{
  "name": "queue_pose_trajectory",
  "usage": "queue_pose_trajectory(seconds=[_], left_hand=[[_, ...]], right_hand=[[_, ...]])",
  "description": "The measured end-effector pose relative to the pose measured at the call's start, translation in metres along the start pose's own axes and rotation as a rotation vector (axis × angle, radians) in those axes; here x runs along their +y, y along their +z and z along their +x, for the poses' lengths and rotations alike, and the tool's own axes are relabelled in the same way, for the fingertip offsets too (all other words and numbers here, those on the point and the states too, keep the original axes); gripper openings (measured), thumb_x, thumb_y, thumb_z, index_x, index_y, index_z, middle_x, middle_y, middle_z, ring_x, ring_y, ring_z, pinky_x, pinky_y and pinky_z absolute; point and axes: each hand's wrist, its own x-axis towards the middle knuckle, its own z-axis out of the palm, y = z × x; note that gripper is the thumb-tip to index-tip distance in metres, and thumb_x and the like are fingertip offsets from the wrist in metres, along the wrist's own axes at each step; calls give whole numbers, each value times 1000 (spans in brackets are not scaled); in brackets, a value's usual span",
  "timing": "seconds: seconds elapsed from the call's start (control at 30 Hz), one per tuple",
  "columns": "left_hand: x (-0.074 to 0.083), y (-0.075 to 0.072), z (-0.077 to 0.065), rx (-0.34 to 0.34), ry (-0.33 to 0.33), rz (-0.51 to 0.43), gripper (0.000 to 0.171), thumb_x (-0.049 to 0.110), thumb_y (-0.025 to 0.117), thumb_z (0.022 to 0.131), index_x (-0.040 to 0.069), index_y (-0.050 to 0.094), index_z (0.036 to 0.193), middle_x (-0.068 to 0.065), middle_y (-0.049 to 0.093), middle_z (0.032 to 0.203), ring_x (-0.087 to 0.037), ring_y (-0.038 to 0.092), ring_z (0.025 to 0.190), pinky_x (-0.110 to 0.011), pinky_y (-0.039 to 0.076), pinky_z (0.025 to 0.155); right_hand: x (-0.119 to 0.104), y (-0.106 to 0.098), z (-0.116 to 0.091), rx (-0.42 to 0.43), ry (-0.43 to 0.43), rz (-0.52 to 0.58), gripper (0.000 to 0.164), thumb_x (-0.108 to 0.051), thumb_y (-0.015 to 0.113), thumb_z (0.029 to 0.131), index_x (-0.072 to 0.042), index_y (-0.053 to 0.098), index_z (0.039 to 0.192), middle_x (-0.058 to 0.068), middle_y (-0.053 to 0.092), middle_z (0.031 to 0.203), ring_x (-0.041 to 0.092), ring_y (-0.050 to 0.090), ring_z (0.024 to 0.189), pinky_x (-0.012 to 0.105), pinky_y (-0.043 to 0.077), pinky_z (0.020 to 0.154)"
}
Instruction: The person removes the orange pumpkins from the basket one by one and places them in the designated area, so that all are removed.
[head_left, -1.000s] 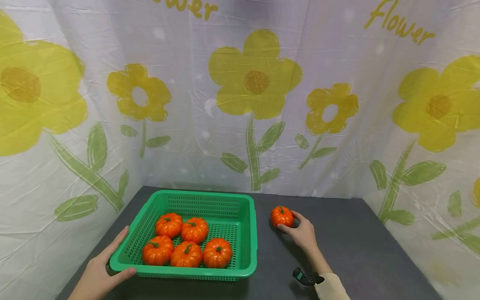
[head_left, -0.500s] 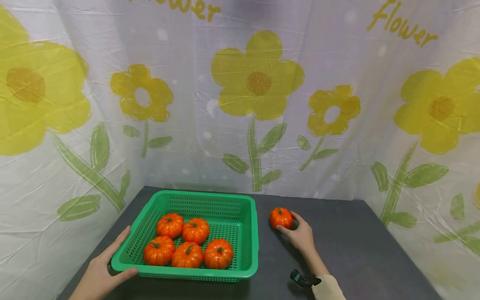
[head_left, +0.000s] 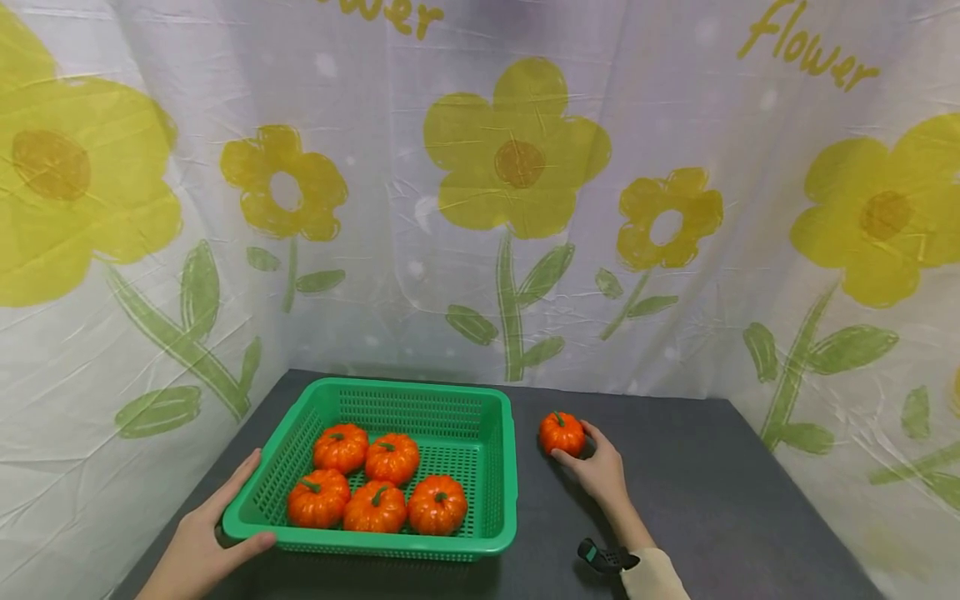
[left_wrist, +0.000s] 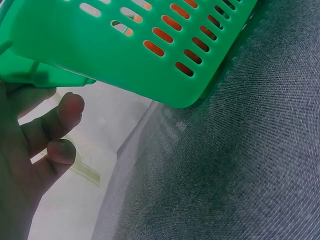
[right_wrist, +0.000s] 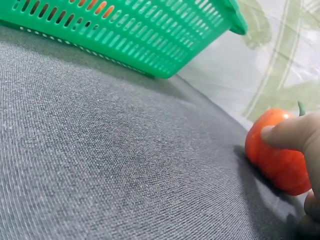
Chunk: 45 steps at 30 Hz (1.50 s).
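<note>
A green plastic basket (head_left: 498, 467) with slotted walls stands at the left of the dark table, several small orange pumpkins (head_left: 375, 507) in it. My left hand (head_left: 198, 537) holds its near left corner, thumb along the front rim; in the left wrist view some fingers hang bent below the rim. To the right of the basket, my right hand (head_left: 602, 473) grips another orange pumpkin (head_left: 561, 433) between thumb and fingers. The right wrist view has the thumb pressed on this pumpkin's (right_wrist: 272, 157) side, very close to the tabletop; most other fingers are hidden there.
The dark grey cloth-covered table (head_left: 720, 500) runs back to a white curtain (head_left: 390, 275) printed with yellow flowers, which also closes off both sides. A black strap device (head_left: 606, 557) sits at my right wrist.
My right hand and its pumpkin have barely moved, shifting slightly left with a small shift of the view. The left hand keeps its place on the basket.
</note>
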Motion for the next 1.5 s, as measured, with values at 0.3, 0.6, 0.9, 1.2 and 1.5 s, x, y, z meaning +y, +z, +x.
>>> queue_pose_trajectory(seconds=[0.3,0.6,0.9,1.2,1.5], left_hand=[[0,0,0,-1,4,3,100,30,86,90,32,26,171,48,16,152,34,18,121,-21,46,87],[0,1,-1,10,4,-2,101,30,87,89,33,28,170,49,17,151,34,19,120,-13,43,84],[-1,-1,-1,13,25,-17,101,27,87,89,31,27,170,48,18,153,35,18,122,-7,38,84],[0,-1,-1,15,26,-12,101,27,87,89,31,27,170,47,18,153,35,18,122,-10,40,84],[1,1,0,12,42,-15,102,27,87,89,32,26,171,45,17,156,34,17,125,-26,47,95]], right_hand=[[-2,0,1,-3,-3,-12,88,-32,91,84,4,51,154,30,54,152,49,51,139,67,42,113],[-1,-2,0,-11,-12,0,89,-33,90,85,2,50,155,28,53,154,47,51,140,65,44,113],[-11,-6,1,13,-24,26,86,-32,90,86,0,51,155,24,54,155,45,49,143,64,43,115],[-43,-14,-1,7,-115,28,83,-31,90,86,-5,52,156,19,56,154,39,68,99,45,59,79],[-74,-24,-8,-6,-200,31,86,-35,91,86,-11,51,158,14,55,157,32,66,95,34,52,72]])
